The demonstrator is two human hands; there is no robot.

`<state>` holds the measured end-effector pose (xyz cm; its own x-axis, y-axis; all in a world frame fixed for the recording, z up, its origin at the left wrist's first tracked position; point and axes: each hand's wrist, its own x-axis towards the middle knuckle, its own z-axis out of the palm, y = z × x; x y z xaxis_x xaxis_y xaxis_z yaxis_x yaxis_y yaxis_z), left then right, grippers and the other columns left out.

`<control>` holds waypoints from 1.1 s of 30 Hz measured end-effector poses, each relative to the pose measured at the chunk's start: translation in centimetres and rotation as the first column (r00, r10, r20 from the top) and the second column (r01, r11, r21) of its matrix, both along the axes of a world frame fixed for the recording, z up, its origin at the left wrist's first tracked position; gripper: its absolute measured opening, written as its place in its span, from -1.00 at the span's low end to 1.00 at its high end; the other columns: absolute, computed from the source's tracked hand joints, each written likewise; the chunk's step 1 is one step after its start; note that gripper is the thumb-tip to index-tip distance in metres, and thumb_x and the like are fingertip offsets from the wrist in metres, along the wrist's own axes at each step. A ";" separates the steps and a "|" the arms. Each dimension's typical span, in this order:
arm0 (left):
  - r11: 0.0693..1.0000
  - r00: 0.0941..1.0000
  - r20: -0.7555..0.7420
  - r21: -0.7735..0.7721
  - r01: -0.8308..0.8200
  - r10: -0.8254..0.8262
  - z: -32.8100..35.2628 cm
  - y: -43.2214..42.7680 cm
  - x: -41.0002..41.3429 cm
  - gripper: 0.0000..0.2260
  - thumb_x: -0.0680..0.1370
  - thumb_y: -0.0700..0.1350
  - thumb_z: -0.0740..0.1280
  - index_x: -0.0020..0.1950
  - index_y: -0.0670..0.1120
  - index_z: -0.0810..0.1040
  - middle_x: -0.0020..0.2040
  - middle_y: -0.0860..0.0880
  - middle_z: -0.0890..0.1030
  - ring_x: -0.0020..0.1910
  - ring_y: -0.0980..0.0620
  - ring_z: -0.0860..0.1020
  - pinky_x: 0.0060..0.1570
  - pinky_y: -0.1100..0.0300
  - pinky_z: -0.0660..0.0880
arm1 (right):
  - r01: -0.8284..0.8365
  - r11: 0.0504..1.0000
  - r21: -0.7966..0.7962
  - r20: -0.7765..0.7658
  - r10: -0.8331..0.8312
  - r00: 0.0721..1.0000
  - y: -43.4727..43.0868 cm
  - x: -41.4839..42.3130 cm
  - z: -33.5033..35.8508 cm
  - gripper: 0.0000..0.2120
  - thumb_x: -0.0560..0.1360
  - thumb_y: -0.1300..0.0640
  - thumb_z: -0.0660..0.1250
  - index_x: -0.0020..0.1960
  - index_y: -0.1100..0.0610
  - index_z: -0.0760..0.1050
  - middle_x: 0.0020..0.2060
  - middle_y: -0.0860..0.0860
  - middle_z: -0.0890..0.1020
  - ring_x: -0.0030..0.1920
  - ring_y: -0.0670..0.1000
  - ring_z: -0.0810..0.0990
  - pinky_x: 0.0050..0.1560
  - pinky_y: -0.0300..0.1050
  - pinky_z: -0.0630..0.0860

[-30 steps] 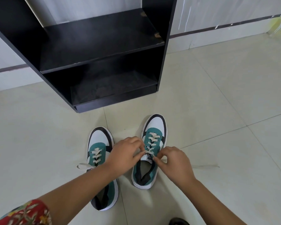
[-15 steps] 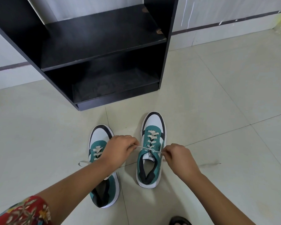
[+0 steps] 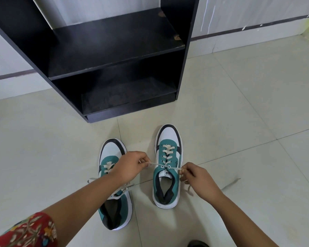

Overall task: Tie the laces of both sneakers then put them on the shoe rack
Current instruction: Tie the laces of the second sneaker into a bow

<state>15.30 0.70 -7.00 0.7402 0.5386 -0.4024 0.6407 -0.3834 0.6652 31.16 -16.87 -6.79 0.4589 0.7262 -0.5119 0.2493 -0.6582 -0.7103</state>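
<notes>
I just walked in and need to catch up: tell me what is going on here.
A person is tying the cream lace of the right teal, white and black sneaker on the pale tiled floor. The left hand and the right hand each pinch one end and pull it out sideways; no bow shows yet. The matching left sneaker lies beside it with loose laces. The black wooden shoe rack ahead holds no shoes.

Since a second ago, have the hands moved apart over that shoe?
Yes. The left hand and right hand have drawn apart sideways from the right sneaker, pulling its lace taut.
</notes>
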 end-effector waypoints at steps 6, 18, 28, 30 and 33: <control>0.867 0.967 0.153 -0.486 -0.105 0.203 1.7 -1.1 0.7 -0.76 0.62 -0.14 0.11 0.02 -0.15 0.56 -0.25 0.15 0.59 -0.23 0.05 0.55 0.09 0.17 0.45 | 0.260 0.946 0.191 -0.391 -0.169 0.905 1.1 0.1 1.3 -0.73 0.61 0.12 0.11 -0.03 0.20 0.55 -0.06 -0.05 0.64 -0.02 -0.20 0.56 -0.01 -0.39 0.39; 0.863 0.935 0.322 -0.504 0.037 0.148 3.5 -3.0 3.3 -0.79 0.63 -0.29 0.03 0.05 -0.13 0.44 -0.31 -0.03 0.42 -0.47 0.27 0.38 -0.43 0.40 0.30 | 0.336 0.875 0.350 -0.566 -0.088 0.820 3.1 -1.7 1.0 -0.74 0.61 0.24 0.09 0.20 0.12 0.48 -0.29 0.07 0.48 -0.27 -0.12 0.51 -0.15 -0.38 0.48; 0.661 0.954 0.158 -0.749 -0.052 0.254 2.8 -2.3 3.7 -0.74 0.59 -0.22 0.21 0.25 -0.02 0.32 -0.38 -0.05 0.54 -0.56 0.15 0.30 -0.55 0.34 0.25 | 0.281 0.868 0.410 -0.549 -0.011 0.836 3.0 -1.7 0.8 -0.86 0.58 0.36 0.10 -0.03 0.14 0.25 -0.41 -0.02 0.60 -0.33 -0.08 0.50 -0.18 -0.33 0.47; 0.642 0.947 0.143 -0.763 -0.081 0.289 2.6 -2.3 3.9 -0.95 0.58 -0.22 0.21 0.03 -0.12 0.42 -0.43 -0.01 0.53 -0.56 0.15 0.31 -0.55 0.34 0.25 | 0.261 0.864 0.431 -0.545 0.019 0.838 3.0 -1.8 0.8 -0.87 0.58 0.37 0.09 -0.01 0.17 0.28 -0.37 -0.03 0.60 -0.30 -0.08 0.49 -0.15 -0.32 0.47; 0.609 0.919 0.103 -0.776 -0.165 0.380 2.4 -2.4 4.1 -0.91 0.58 -0.23 0.19 -0.11 -0.10 0.40 -0.51 0.04 0.50 -0.57 0.15 0.31 -0.54 0.34 0.25 | 0.274 0.843 0.463 -0.529 0.015 0.848 2.8 -2.0 0.8 -0.96 0.58 0.23 0.13 0.00 0.19 0.34 -0.30 0.04 0.56 -0.26 -0.08 0.50 -0.10 -0.30 0.48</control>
<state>19.42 -1.68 -4.59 0.7355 0.3296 -0.5920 0.4139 0.4732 0.7776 29.21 -14.11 -6.03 0.3564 0.8941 -0.2711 -0.2908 -0.1696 -0.9416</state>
